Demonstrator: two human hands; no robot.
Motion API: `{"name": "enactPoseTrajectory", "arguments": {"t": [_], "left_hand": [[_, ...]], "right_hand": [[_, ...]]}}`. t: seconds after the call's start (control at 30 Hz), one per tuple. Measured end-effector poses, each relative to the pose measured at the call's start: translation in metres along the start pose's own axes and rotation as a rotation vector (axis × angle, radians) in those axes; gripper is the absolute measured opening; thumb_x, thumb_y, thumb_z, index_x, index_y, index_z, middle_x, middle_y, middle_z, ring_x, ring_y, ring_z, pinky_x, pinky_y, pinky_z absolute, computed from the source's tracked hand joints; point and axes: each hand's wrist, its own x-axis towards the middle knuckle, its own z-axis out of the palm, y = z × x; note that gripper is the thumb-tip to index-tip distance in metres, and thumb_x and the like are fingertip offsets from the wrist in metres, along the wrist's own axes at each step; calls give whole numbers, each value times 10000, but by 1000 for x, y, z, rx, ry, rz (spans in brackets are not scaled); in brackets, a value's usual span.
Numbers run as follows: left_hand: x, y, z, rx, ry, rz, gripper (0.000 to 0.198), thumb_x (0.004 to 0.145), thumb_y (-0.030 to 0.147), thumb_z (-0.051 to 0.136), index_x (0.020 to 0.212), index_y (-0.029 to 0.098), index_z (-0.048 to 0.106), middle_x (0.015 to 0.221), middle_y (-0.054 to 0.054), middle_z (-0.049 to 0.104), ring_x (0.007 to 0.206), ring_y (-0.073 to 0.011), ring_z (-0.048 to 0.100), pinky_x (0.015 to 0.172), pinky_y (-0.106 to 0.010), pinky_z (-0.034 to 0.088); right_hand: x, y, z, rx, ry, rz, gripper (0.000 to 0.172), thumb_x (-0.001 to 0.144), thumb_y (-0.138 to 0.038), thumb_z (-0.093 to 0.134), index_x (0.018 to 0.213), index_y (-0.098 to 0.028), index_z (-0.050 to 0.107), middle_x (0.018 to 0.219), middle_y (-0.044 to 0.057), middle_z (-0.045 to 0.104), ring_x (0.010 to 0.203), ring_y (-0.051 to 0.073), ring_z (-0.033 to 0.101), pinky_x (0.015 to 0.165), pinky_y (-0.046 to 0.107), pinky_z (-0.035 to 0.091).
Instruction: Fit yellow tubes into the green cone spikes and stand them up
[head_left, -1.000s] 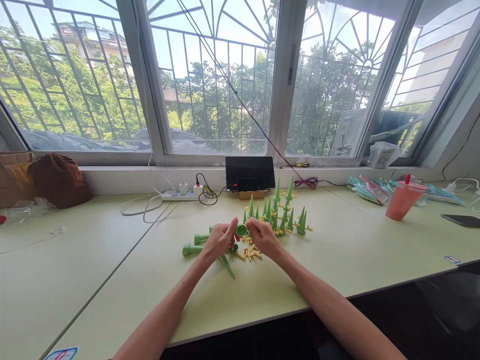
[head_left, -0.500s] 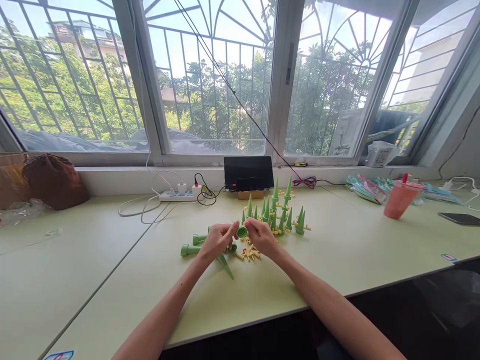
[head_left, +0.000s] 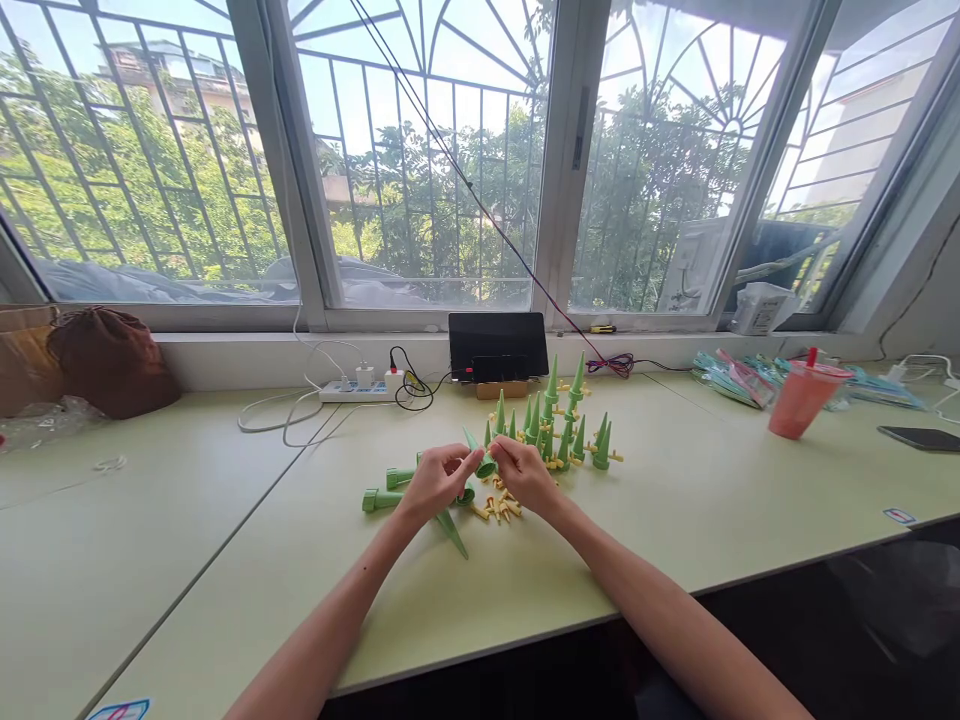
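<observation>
My left hand (head_left: 444, 478) is closed round a green plant watering spike (head_left: 487, 467), holding it tilted with its wide open end toward me. Against the spike's side, my right hand (head_left: 523, 474) is pinched shut; what its fingertips hold, if anything, is hidden. Under the hands lies a small pile of yellow valves (head_left: 504, 507). More green spikes (head_left: 381, 500) lie on their sides by my left hand, one of them pointing toward me (head_left: 453, 535). Behind my right hand, several green spikes with yellow valves (head_left: 570, 440) stand upright on their wide ends.
A dark tablet (head_left: 498, 345) leans near the window. A power strip (head_left: 352, 391) with cables lies left of it. On the right are a red drink cup (head_left: 806, 402), plastic packets (head_left: 731, 378) and a phone (head_left: 915, 438). A brown bag (head_left: 112, 362) sits far left.
The spike in my left hand has turned, so its pointed end now shows above my fingers and its opening faces lower. My right hand stays pinched beside it.
</observation>
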Motion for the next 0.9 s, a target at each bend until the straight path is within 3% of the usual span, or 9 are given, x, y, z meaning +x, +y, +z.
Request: {"name": "enactPoseTrajectory", "arguments": {"t": [0.2, 0.5, 0.9], "left_hand": [[0, -2, 1, 39, 29, 70, 424, 822, 494, 562, 583, 170, 432, 545, 45, 392, 446, -79, 438, 423, -190, 328], [1, -4, 1, 87, 38, 129, 335, 809, 464, 619, 696, 150, 601, 711, 8, 533, 510, -64, 446, 470, -182, 377], [2, -8, 1, 207, 61, 223, 260, 837, 431, 611, 829, 195, 719, 753, 0, 569, 508, -54, 453, 507, -185, 403]], "right_hand": [[1, 1, 0, -22, -6, -3, 364, 934, -424, 349, 649, -199, 333, 584, -44, 310, 544, 97, 274, 499, 226, 229], [0, 2, -2, -53, -15, 1, 359, 940, -409, 354, 651, -196, 329, 578, -48, 319, 542, 95, 282, 507, 230, 229], [0, 2, -1, -92, -53, 15, 369, 940, -388, 363, 635, -187, 415, 585, -36, 389, 551, 105, 314, 519, 242, 224]]}}
